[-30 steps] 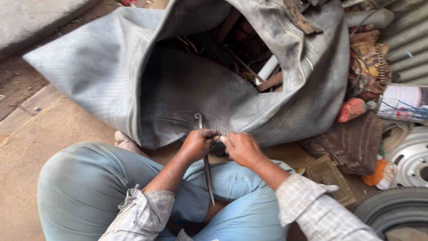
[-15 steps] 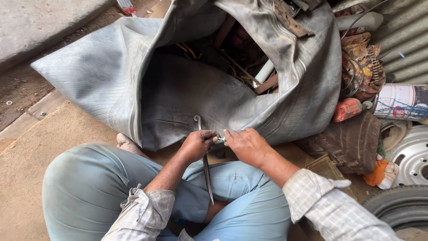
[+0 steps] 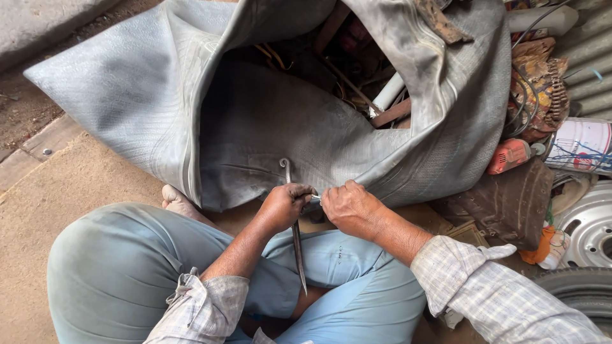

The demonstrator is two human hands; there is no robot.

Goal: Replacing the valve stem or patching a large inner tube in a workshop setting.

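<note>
Both hands (image 3: pixel 319 205) barely moved; fingers pinch grey rubber tube (image 3: pixel 255 121) over sandy floor (image 3: pixel 83 185).

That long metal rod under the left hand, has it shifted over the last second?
No. The metal rod lies as before against the grey rubber tube, hooked end up, under the left hand.

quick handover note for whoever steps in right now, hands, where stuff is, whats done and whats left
Left hand: closed round a long metal tool with a hooked top, at the lower edge of the big grey rubber tube.
Right hand: fingers pinching the same rubber edge, beside the left hand.
The tube lies on the ground against the crossed legs; scrap, a wheel rim and a can sit to the right.
Done: edge gripped, tool in place.
Left: cannot tell; the work spot is hidden by the hands.
</note>
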